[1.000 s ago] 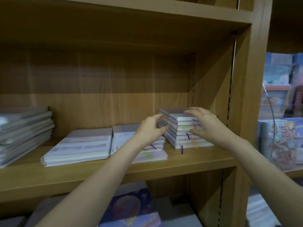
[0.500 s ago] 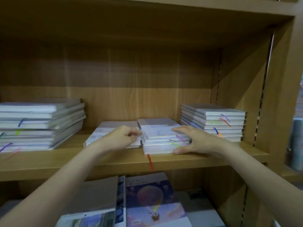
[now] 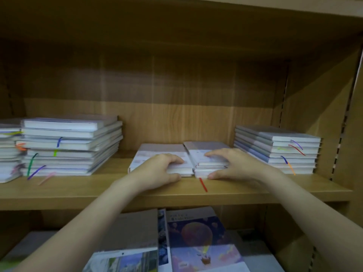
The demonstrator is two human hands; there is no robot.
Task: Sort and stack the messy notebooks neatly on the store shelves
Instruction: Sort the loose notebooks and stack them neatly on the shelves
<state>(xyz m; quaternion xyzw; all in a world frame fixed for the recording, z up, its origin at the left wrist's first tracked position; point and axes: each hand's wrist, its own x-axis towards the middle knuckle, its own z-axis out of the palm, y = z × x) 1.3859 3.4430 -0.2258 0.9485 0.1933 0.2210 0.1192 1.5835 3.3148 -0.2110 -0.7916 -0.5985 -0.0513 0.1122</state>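
on the wooden store shelf, two low piles of pale notebooks sit side by side at the centre. the left hand grasps the near edge of the left low pile of pale notebooks, fingers curled on top, thumb at the front. the right hand grasps the right low pile of pale notebooks the same way, beside its red ribbon. taller grey-spined stacks stand far right and left.
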